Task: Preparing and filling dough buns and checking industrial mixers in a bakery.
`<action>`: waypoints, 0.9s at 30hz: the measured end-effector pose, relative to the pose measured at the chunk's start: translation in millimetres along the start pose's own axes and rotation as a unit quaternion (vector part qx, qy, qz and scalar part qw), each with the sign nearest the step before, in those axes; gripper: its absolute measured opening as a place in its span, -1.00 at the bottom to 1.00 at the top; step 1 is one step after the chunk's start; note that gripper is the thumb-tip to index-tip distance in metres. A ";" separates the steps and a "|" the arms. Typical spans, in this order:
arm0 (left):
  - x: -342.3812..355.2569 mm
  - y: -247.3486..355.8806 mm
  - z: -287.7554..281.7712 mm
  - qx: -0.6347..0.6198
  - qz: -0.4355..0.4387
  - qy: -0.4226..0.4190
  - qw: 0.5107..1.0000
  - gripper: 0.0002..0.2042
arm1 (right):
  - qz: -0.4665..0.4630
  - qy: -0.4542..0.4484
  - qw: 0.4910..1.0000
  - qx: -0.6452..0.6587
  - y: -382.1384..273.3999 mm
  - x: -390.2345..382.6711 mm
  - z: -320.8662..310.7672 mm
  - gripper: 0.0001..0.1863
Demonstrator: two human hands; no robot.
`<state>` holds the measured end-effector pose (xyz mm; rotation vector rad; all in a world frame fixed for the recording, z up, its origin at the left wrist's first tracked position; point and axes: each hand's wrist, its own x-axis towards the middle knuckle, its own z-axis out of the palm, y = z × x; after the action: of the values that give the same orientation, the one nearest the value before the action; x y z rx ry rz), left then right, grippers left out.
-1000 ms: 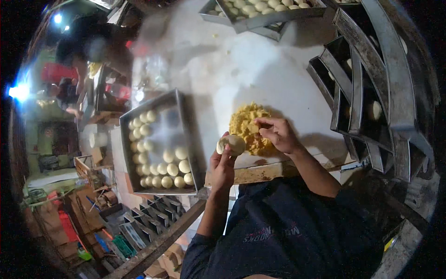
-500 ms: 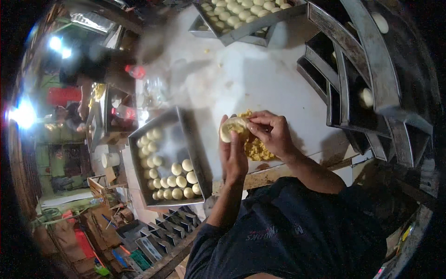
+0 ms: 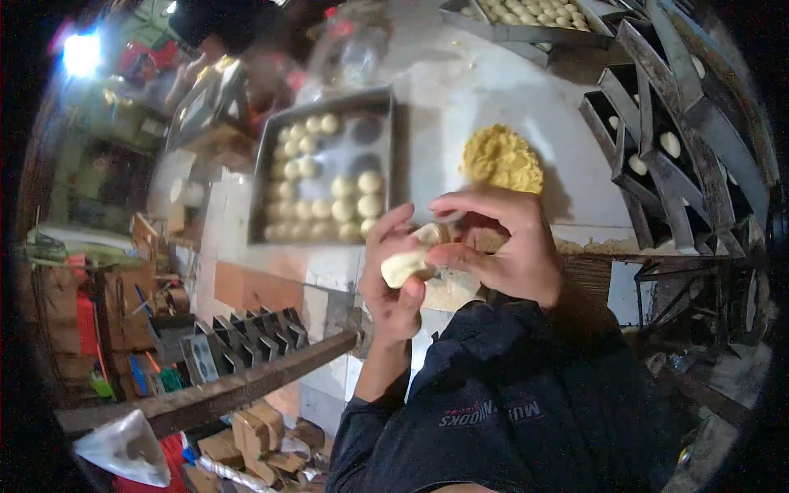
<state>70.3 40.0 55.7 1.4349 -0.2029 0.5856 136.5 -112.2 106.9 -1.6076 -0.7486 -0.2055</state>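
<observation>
A pale piece of dough [image 3: 403, 266], folded over on itself, sits in the fingers of my left hand [image 3: 386, 302], with the thumb pressed against its lower side. My right hand [image 3: 519, 251] reaches in from the right, its thumb and fingertips pinching the dough's edge. Any filling inside is hidden. Both hands are in front of the table's near edge. Just beyond them a mound of yellow, crumbly filling [image 3: 501, 158] lies on the white tabletop [image 3: 448, 103]. Left of it stands a metal tray [image 3: 393, 135] with many round dough balls [image 3: 341, 209].
Another tray of dough balls [image 3: 538, 33] stands at the far side. Stacked long metal pans [image 3: 649, 193], some with dough pieces, rise on the right. Below left are a wooden beam [image 3: 238, 390], a row of metal moulds [image 3: 246, 341] and cardboard boxes [image 3: 255, 435].
The view has shifted. Both hands have come off the filling mound, back toward my body. The dough, earlier spread like a cup with yellow filling showing, is now folded closed.
</observation>
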 end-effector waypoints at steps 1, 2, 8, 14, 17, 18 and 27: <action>-15.4 3.1 -7.1 0.056 0.070 0.019 0.996 -0.59 | 0.097 -0.051 0.989 0.101 -5.7 -10.5 7.5 -0.73; -26.7 8.5 -9.8 0.080 0.134 0.020 0.988 -0.69 | 0.195 -0.098 0.956 0.198 -13.6 -19.2 15.8 -0.72; -67.4 49.7 -17.9 0.446 0.154 0.018 0.882 -0.55 | -0.011 -0.109 0.991 -0.074 -69.5 -55.5 41.5 -0.65; -79.9 44.7 -7.9 -0.087 -0.004 0.016 0.996 -0.61 | -0.159 -0.066 0.981 -0.090 -69.7 -64.6 25.7 -0.65; -70.5 41.4 17.0 -0.159 0.029 -0.038 0.986 -0.54 | 0.031 -0.081 0.996 0.001 -82.3 -69.1 -5.4 -0.70; -63.1 34.6 23.9 -0.127 0.075 -0.071 0.987 -0.51 | 0.128 -0.084 0.986 0.065 -81.0 -71.1 -16.7 -0.70; -6.2 15.1 211.9 -0.137 0.076 -0.051 0.986 -0.15 | -0.188 0.027 0.981 -0.046 -39.9 -94.0 -174.9 -0.54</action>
<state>102.5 -166.1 97.1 1.1884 -0.4601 0.5836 91.0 -308.8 123.7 -1.5298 -1.0086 -0.5622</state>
